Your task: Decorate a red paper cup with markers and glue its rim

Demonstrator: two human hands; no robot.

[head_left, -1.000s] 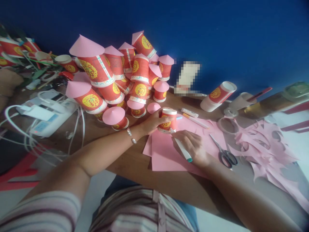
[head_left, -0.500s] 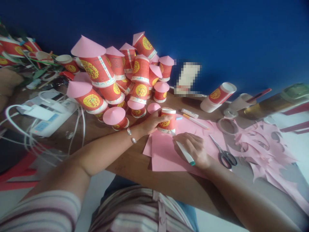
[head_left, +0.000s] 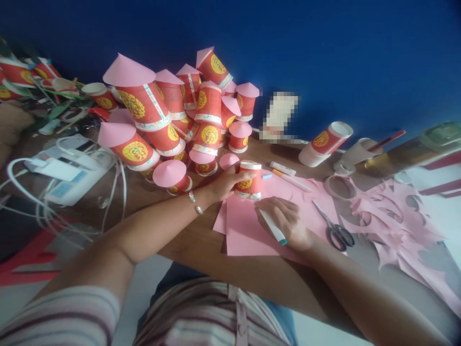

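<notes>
My left hand (head_left: 227,184) is closed round the side of a red paper cup (head_left: 249,180) with a yellow emblem. The cup stands on pink paper (head_left: 241,235), its white end up. In my right hand (head_left: 284,218) is a white marker pen (head_left: 272,227) with a green end, slanting between thumb and fingers. The pen's tip is close to the foot of the cup; my fingers hide whether it touches the paper. Right of this hand lie black-handled scissors (head_left: 338,235), blades pointing away from me.
Red cups with pink cone tops (head_left: 129,72) are stacked at the left. A white power strip (head_left: 72,168) with cables lies beyond my left arm. Toward the right are stacked cups (head_left: 324,144), a tape roll (head_left: 340,187), pink paper scraps (head_left: 399,221) and a yellow pen (head_left: 291,181).
My right hand and the pen have shifted very slightly to the left, along the foot of the cup. My left hand keeps its hold on the cup.
</notes>
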